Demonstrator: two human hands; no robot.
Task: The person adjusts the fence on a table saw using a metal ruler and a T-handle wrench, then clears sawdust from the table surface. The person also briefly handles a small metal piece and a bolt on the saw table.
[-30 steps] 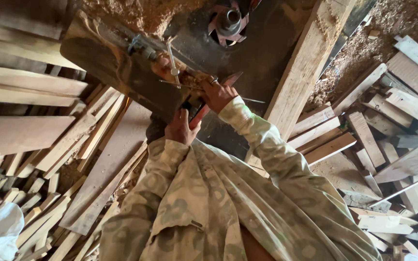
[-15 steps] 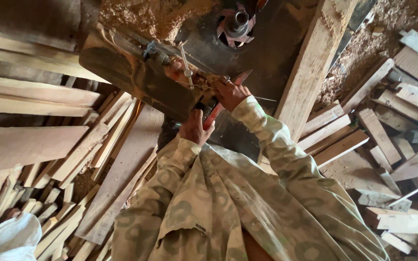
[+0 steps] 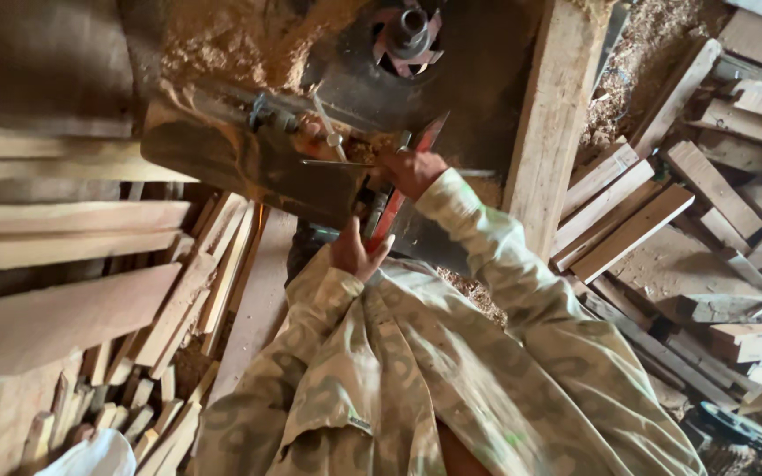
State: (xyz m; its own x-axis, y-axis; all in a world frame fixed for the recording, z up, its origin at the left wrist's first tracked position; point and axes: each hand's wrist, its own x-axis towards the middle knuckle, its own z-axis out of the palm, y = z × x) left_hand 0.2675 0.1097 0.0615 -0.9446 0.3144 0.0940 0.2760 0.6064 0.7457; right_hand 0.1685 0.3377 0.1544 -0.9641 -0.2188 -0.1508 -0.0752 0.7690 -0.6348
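Since the earlier frame a narrow reddish wooden strip (image 3: 396, 196) has come up between both hands. The left hand (image 3: 354, 251) is clasping its near end, the right hand (image 3: 414, 169) pressing it against the dark metal machine table (image 3: 249, 167). Advisable: keeping fingers clear of the cutter, feeding steadily.

left hand (image 3: 352, 253) drawn back along reddish wood strip (image 3: 399, 189), right hand (image 3: 412, 170) shifted forward

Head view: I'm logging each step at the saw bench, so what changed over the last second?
The left hand drew back toward the body, along the reddish strip. The right hand stayed on the strip at the dark machine table. Timber stacks unchanged.
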